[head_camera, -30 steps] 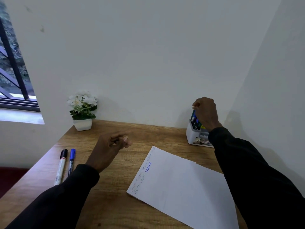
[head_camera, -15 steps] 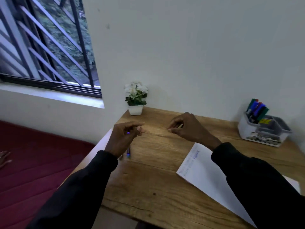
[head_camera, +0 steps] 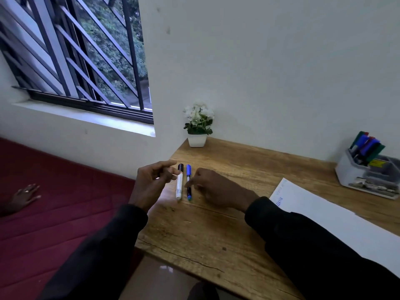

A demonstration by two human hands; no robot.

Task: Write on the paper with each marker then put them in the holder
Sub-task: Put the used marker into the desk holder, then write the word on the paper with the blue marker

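Two markers lie side by side near the left edge of the wooden desk: a white one with a black cap and a thinner dark one with a blue cap. My left hand hovers just left of the white marker, fingers loosely apart and holding nothing. My right hand rests just right of the blue-capped marker, its fingertips at the barrel without a clear grip. The white paper, with some blue writing at its top corner, lies to the right. The white holder at the far right holds several markers.
A small white pot of white flowers stands at the desk's back left corner by the wall. The desk's left edge drops to a red cushioned seat, where another person's hand rests. A barred window is at upper left.
My right hand left the holder and swung left across the desk to the two markers. The view turned left. My left hand has moved to the white marker's left side.
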